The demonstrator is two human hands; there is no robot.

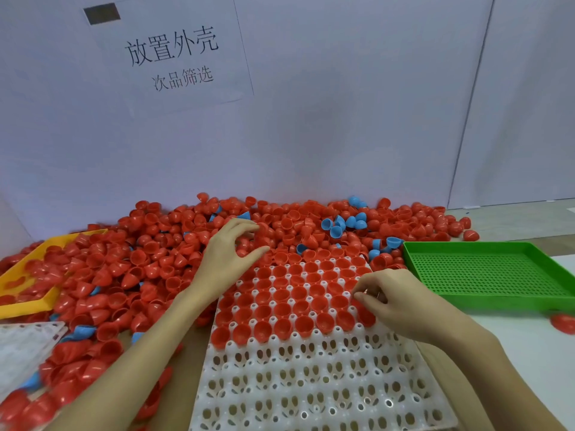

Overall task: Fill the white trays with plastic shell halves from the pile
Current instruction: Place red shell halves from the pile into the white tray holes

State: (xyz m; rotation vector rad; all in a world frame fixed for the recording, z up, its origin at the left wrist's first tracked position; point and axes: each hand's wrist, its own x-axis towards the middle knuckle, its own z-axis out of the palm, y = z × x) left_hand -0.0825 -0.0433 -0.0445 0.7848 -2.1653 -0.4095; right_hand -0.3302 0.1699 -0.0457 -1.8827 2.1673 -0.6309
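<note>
So standing here watching: nearest me is the white moulded plastic tray with rows of round cups [311, 384], and its closest rows are all bare, while the far half is packed with red plastic shell halves [281, 295] sitting open side up. The right hand [401, 301] is over the tray's 3 o'clock edge, fingers curled with thumb and forefinger pinched together right at the end of a filled row; looks like it's seating a shell, but I honestly can't tell if there's one in the pinch. The left hand [231, 253] is further out at about 11 o'clock from the tray, hovering on the near edge of the big heap of loose red shells [149, 259], fingers spread wide and slightly hooked, nothing gripped yet. The shells it's after lie just past its fingertips, toward 12 o'clock, so it's clearly the nearer hand for the next grab. A few blue plastic shell halves [342, 223] are mixed in further back. Green perforated tray [485, 275] sits at 2 o'clock, yellow tray [34, 293] at 9.
</note>
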